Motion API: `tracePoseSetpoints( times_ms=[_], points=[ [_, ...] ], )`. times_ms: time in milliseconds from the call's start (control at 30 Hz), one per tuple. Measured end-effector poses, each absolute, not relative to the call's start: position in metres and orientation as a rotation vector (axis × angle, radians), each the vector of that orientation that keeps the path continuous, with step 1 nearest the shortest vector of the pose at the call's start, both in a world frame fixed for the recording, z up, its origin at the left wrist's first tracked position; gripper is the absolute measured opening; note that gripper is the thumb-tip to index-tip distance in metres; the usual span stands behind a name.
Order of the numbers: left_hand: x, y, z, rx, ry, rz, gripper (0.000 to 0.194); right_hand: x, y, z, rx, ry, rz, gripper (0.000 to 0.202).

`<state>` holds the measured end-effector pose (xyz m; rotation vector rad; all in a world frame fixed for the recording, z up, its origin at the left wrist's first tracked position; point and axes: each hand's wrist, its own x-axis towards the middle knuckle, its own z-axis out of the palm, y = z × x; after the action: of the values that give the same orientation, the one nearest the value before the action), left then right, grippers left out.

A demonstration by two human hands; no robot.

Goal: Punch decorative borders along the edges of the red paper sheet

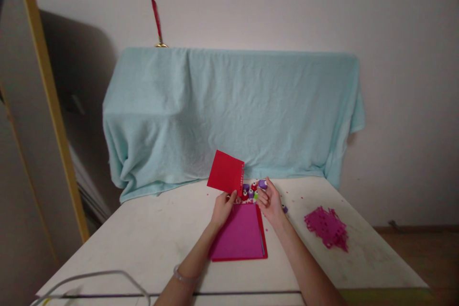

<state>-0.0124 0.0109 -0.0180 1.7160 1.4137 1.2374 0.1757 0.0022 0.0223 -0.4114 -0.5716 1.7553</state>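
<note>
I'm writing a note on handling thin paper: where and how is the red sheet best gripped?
The red sheet is probably best pinched at its plain left edge, coming from the left, thumb on one face, fingers behind: it is flat and tilted, and the cut-outs along its right edge may tear. The left hand holds it near its lower right corner.

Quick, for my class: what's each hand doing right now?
Left hand: closed, holding the red sheet.
Right hand: partly curled, apparently holding a small purple object.
</note>
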Motion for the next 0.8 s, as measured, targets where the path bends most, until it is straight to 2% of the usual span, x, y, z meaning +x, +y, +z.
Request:
tracePoseSetpoints(
  times_ms=[800],
  points=[
    [-0.0135,0.0136,-0.0223,1.729,1.421,1.213,0.050,0.1744,0.0045,0.0198,-0.500,-0.533,1.674,0.028]
  ],
)
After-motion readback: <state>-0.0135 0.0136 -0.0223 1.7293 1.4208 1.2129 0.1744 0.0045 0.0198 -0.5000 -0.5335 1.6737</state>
